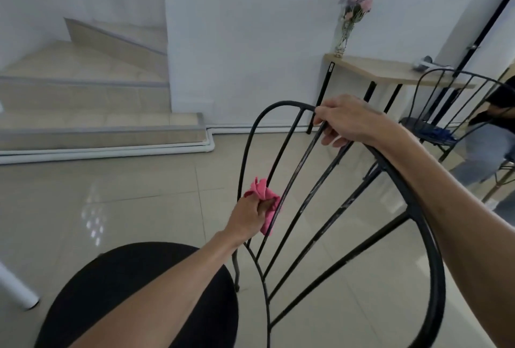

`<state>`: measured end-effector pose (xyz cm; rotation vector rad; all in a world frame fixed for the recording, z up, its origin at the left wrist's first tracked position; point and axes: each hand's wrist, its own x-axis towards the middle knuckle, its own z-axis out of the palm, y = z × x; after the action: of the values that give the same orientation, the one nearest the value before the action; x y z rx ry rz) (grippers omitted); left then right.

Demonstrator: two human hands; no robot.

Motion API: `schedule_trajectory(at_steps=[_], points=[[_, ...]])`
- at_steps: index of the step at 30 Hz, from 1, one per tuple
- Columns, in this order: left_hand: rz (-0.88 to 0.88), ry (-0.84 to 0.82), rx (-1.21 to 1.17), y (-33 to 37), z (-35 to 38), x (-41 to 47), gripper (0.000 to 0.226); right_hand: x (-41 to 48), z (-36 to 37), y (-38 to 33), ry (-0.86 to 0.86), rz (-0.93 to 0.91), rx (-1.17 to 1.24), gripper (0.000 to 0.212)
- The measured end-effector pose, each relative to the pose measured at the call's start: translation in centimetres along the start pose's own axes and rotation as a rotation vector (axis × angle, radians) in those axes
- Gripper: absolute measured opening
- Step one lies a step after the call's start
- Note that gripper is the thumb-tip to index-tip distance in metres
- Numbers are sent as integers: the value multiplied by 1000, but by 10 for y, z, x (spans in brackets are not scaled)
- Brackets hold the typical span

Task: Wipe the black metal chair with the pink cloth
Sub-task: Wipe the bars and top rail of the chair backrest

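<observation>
Black metal chair (315,202) stands on pale tiled floor (111,202), backrest toward the camera's far side, round dark seat (133,286) near the bottom edge. Left hand (249,218) has its grip closed around a bunched pink cloth (263,194), pressing it against one of the thin backrest rods, low on the left part of the back. Right hand (345,120) curls its grip closed over the top rail of the backrest, fingers wrapped under the bar. Rods show pale scuffs. Beyond: a wooden table (390,70) against the white wall carrying a vase of flowers (349,18); a second black chair (446,108) beside it. Steps (83,91) at left.
</observation>
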<state>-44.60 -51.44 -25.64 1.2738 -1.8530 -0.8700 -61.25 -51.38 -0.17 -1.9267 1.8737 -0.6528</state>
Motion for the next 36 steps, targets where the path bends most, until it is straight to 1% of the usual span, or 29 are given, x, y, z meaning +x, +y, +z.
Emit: schedule_trajectory(at_steps=[4, 9, 12, 14, 16, 18, 20, 24, 27, 29, 31, 33, 36], points=[[-74, -68, 24, -34, 17, -24, 29, 0, -1, 2, -12, 0, 13, 31], [-226, -210, 80, -66, 25, -32, 25, -1, -1, 1, -30, -2, 20, 31], [-284, -275, 189, -75, 24, -32, 23, -1, -1, 1, -37, 2, 12, 32], [-317, -330, 259, -78, 23, -31, 26, -1, -2, 0, -40, -3, -3, 32], [-327, -385, 279, -78, 19, -29, 31, -1, -2, -1, -43, -4, -8, 32], [-317, -422, 281, -76, 17, -27, 31, -2, -2, -1, -47, 4, 4, 32], [-313, -386, 288, -72, 20, -29, 25, -3, -1, -2, -45, 9, 8, 32], [-332, -151, 216, -67, 36, -38, 18, -7, -2, -5, -28, 14, 2, 31], [-327, -103, 128, -65, 38, -39, 13, -9, -2, -7, -21, 12, 16, 29], [-349, -70, 131, -63, 35, -41, 6, -9, -1, -8, -19, 14, 36, 28], [-326, -29, 142, -60, 28, -43, 11, -10, -2, -9, -20, 27, 49, 28], [-279, -1, 44, -52, 10, -47, 12, -10, -1, -9, -32, 35, 51, 27], [-220, 20, -202, -21, -28, -52, 15, -15, -3, -13, -31, 29, 25, 27]])
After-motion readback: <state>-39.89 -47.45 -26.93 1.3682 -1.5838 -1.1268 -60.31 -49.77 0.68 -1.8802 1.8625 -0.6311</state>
